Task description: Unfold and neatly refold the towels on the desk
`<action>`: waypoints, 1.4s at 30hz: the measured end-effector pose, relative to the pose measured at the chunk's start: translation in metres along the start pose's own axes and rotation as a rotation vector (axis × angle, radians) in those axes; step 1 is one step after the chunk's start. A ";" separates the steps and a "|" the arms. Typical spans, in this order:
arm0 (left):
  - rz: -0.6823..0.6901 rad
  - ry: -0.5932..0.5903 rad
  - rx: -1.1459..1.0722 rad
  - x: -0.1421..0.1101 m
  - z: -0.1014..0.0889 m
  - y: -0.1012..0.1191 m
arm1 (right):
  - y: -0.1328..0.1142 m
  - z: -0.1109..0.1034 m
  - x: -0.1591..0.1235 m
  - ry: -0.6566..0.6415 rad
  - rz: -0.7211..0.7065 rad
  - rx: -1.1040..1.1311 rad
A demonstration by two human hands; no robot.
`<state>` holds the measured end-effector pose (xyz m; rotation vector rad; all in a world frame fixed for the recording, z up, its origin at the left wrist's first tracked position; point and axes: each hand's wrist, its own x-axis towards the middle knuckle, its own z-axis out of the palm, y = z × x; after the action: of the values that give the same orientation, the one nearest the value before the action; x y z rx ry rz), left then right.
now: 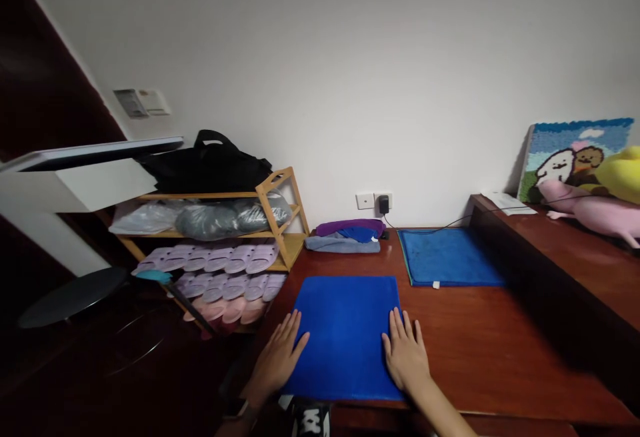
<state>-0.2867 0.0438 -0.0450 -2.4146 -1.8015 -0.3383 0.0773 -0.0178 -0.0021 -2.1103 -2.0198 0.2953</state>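
Note:
A bright blue cloth [347, 337], a towel by its look, lies flat in a near square at the front of the reddish-brown wooden table [465, 350]. Against its left edge rests my left hand [281, 354], fingers stretched out and thumb apart on the cloth. My right hand [406, 350] lies flat along the right edge, fingers spread and pointing away from me. Neither hand grips anything. Behind and to the right is a second folded blue towel [450, 257] with a white tag. Folded purple and grey-blue cloths [345, 240] are stacked by the wall.
A black charger [383, 204] sits in the wall socket, its cable crossing to the right. The raised ledge [575, 237] carries a pink plush toy [595, 210] and a picture [575, 157]. To the left stand a shoe rack [287, 250] and a dark round stool [75, 297].

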 end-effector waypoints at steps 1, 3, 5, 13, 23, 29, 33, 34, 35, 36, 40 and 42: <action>0.024 0.026 0.011 -0.001 0.004 -0.004 | 0.009 -0.004 0.007 0.042 -0.020 0.000; 0.103 0.077 0.030 -0.002 0.010 -0.013 | 0.038 -0.016 0.029 0.153 -0.035 -0.027; 0.190 0.091 0.038 -0.003 0.010 -0.023 | 0.076 -0.031 0.059 0.244 0.012 -0.083; 0.023 -0.034 0.008 -0.009 0.003 -0.048 | 0.163 -0.032 0.139 0.062 0.117 -0.171; 0.108 -0.027 0.083 -0.014 -0.009 -0.051 | 0.124 -0.015 0.063 0.062 0.098 -0.172; 0.121 0.025 -0.017 -0.046 -0.044 -0.027 | 0.095 -0.002 0.003 0.120 0.086 -0.181; 0.196 0.034 -0.075 -0.089 -0.058 -0.027 | 0.077 -0.018 -0.014 0.067 0.133 -0.148; 0.211 0.034 -0.078 -0.099 -0.058 -0.029 | 0.071 -0.024 -0.020 0.062 0.119 -0.118; 0.225 0.041 -0.076 -0.108 -0.057 -0.033 | 0.063 -0.029 -0.028 0.071 0.078 -0.081; 0.237 0.057 -0.071 -0.115 -0.055 -0.037 | 0.055 -0.032 -0.038 0.091 0.004 -0.036; 0.290 0.165 -0.043 -0.130 -0.051 -0.049 | 0.023 -0.019 -0.086 0.119 -0.474 0.088; 0.302 0.176 -0.028 -0.130 -0.056 -0.051 | 0.014 -0.003 -0.103 0.160 -0.625 0.046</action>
<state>-0.3765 -0.0751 -0.0248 -2.5342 -1.3453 -0.5264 0.0870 -0.1217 -0.0027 -1.3250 -2.4007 0.0629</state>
